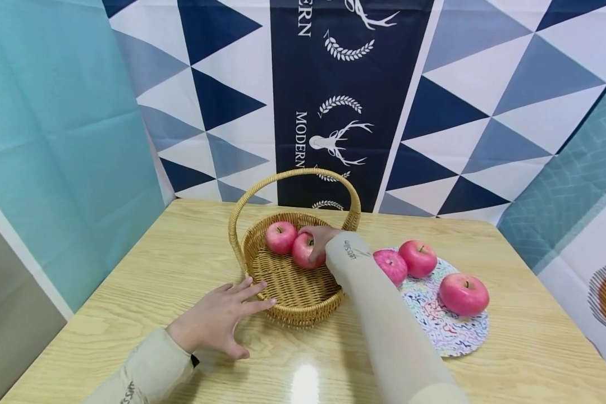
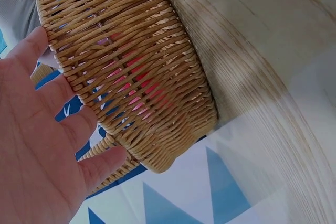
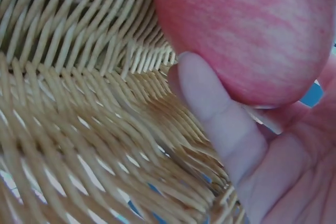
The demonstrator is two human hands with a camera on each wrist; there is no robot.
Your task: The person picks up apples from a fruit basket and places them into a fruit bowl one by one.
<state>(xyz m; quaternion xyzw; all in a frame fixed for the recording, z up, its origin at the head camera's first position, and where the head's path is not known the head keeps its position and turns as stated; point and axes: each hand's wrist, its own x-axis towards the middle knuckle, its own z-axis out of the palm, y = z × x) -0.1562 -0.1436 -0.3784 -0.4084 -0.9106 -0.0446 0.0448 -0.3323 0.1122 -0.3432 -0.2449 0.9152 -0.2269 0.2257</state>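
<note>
A wicker basket (image 1: pixel 295 314) with a tall arched handle stands on the table. Inside it, at the back left, lies a pink apple (image 1: pixel 281 237). My right hand (image 1: pixel 324 238) reaches into the basket and grips a second apple (image 1: pixel 303 251) beside the first; in the right wrist view the thumb (image 3: pixel 210 103) curves against this apple (image 3: pixel 247 35). My left hand (image 1: pixel 222 317) has its fingers spread at the basket's front left rim, and in the left wrist view the fingertips touch the woven side (image 2: pixel 126 61).
To the right, a round patterned placemat (image 1: pixel 454 339) bears three more apples, among them a large one (image 1: pixel 464 294) and one farther back (image 1: pixel 417 258). A patterned cloth backdrop (image 1: pixel 232 112) hangs behind the wooden table (image 1: pixel 192 252).
</note>
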